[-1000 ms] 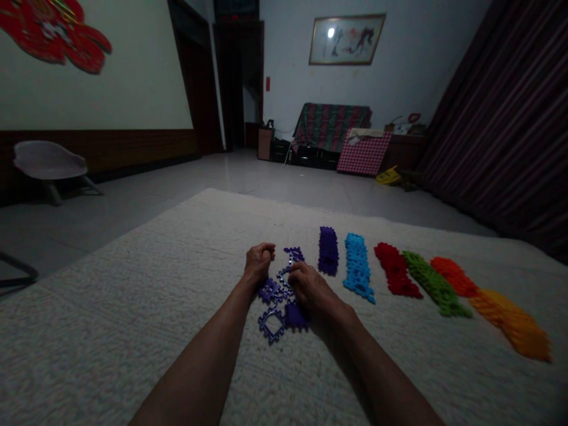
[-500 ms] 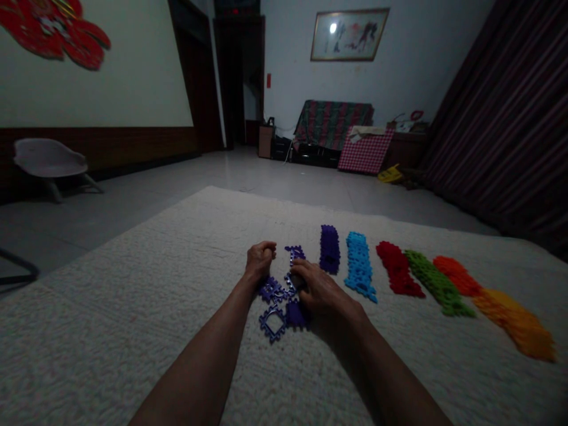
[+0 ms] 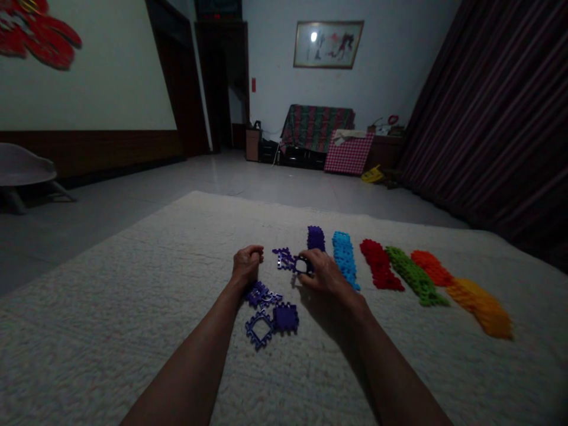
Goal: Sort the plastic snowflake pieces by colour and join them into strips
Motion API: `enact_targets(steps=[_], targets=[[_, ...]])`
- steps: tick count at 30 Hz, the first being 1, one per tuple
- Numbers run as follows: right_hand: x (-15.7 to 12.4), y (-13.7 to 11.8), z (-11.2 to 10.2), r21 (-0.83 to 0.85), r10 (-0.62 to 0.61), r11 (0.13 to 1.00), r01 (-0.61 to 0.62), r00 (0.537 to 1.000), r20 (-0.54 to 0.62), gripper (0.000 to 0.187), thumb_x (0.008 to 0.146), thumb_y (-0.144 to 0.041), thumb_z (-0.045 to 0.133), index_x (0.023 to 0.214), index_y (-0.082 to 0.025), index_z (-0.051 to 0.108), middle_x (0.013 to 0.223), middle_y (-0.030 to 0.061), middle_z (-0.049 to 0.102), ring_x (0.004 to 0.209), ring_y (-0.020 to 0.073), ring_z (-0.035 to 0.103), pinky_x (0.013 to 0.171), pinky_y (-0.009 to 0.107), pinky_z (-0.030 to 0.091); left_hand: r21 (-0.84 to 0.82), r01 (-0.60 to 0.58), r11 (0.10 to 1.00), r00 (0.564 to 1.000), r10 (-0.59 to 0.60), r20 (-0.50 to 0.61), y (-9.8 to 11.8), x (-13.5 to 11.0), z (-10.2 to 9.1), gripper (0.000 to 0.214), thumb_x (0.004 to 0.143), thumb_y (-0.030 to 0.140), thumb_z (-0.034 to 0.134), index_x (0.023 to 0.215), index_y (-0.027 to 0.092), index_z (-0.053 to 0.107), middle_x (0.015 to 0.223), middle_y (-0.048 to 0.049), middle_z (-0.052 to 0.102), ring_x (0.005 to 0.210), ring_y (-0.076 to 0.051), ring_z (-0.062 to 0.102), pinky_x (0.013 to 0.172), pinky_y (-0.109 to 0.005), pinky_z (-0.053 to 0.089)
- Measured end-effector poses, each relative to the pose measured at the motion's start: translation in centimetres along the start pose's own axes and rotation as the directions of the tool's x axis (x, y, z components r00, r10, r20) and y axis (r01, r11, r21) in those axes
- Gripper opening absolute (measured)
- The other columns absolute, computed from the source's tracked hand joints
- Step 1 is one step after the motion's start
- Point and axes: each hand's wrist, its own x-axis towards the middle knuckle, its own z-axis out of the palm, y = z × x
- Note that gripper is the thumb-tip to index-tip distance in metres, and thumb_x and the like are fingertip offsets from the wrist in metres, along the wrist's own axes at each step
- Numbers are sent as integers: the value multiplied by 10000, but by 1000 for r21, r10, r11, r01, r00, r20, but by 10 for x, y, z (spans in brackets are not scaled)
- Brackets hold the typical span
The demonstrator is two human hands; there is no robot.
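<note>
My right hand (image 3: 326, 272) pinches a purple interlocking square piece (image 3: 302, 264) with an open middle, just above the mat. Beside that piece, to its left, lies another purple piece (image 3: 284, 258). My left hand (image 3: 248, 263) is curled closed at the left, and what its fingers hold, if anything, is hidden. Several purple pieces lie by my left wrist: a small cluster (image 3: 261, 294), a square frame (image 3: 260, 329) and a solid toothed square (image 3: 285, 318). Behind my right hand stretches a row of purple pieces (image 3: 316, 236), its near end covered.
To the right lie overlapping rows of blue (image 3: 345, 257), red (image 3: 380, 264), green (image 3: 415, 275), orange (image 3: 430, 266) and yellow-orange (image 3: 481, 305) pieces. They rest on a pale textured mat (image 3: 155, 284). A small chair (image 3: 24, 165) stands at the far left on the tiled floor.
My right hand has moved away from the near purple pieces, lifting one open square piece forward towards the purple row. My left hand stays closed. The view has shifted somewhat to the right.
</note>
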Motion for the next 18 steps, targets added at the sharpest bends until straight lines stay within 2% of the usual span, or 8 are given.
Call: enact_targets(steps=[3,6,12,18], targets=[[6,25,-7,-70,67,995,-71,995,-70,513,727,-181,635,1238,-180,590,1224,139,612,1127,304,547,947,446,408,12,-7,1000,1000,7,1,-2,2,0,323,681,210,526,897,152,759,759,-53,732,646,-151,672,628,-250,530],[1,36,-6,-94,88,991,-97,992,-95,518,728,-163,609,1245,-181,583,1232,138,613,1158,317,534,970,471,379,28,0,1000,1000,0,0,-3,3,0,320,686,224,526,892,157,761,744,-52,732,639,-154,670,643,-261,534],[-7,36,5,-100,101,989,-109,991,-90,518,722,-141,586,1236,-205,575,1234,131,608,1196,317,499,1005,494,329,39,12,999,1000,-12,2,-4,4,1,315,691,226,531,899,158,758,756,-49,736,642,-150,671,636,-251,523],[-6,34,5,-115,140,982,-152,984,-111,553,691,-128,590,1236,-222,581,1206,135,594,1175,330,494,1001,524,326,16,20,1000,1000,-20,-2,-2,3,0,302,688,224,532,882,163,756,751,-42,732,631,-147,673,612,-241,512]])
